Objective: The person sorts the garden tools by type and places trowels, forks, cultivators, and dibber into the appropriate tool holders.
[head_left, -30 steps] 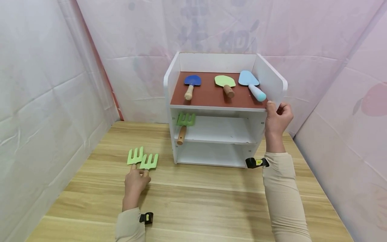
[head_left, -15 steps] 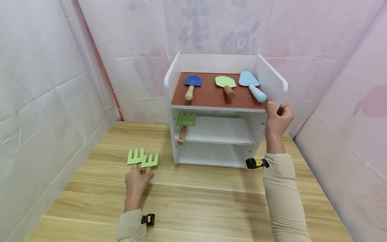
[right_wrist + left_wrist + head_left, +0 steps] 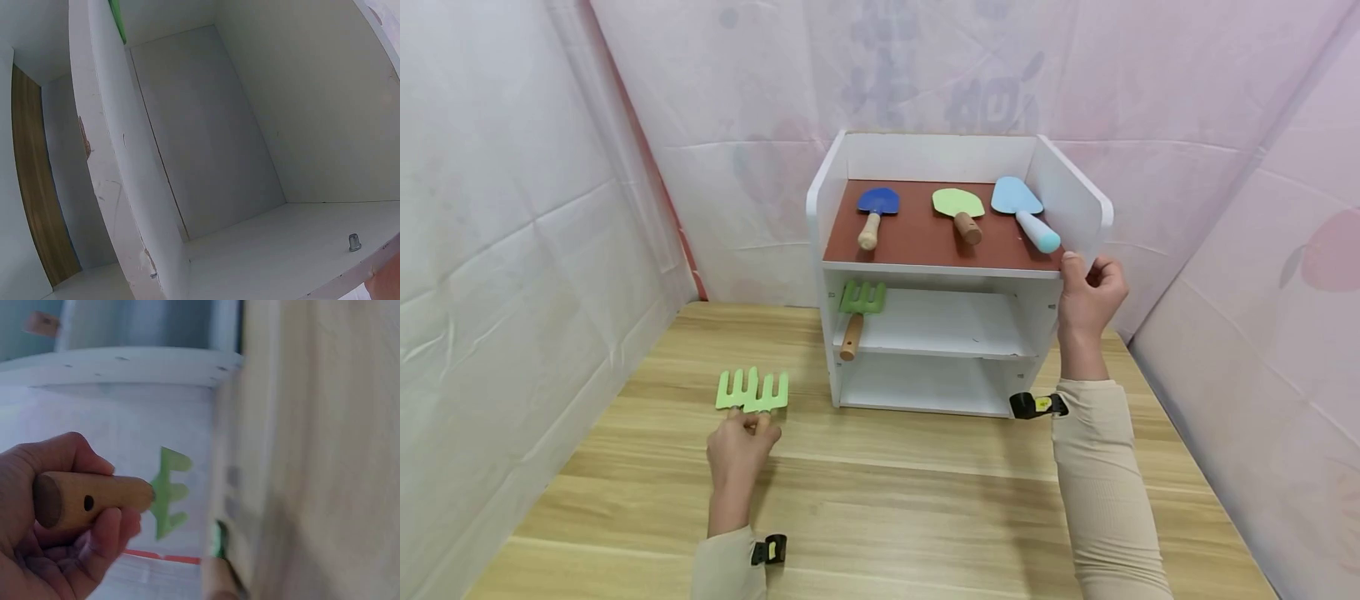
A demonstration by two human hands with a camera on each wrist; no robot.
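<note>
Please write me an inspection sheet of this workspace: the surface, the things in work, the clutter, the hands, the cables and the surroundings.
Surface: wooden table, light grain.
Things in work: two light green toy rakes on the table; the left hand grips one rake by its wooden handle; the other rake lies just left of it, heads close or touching.
Shelf unit: white, brown top board; a darker green rake on the middle shelf; a dark blue shovel, a green shovel and a light blue trowel on top.
Clutter: nothing seen.
Hands: left hand holds the rake; right hand grips the shelf unit's right front edge.
Cables: nothing seen.
Surroundings: pale sheeting on all sides.
</note>
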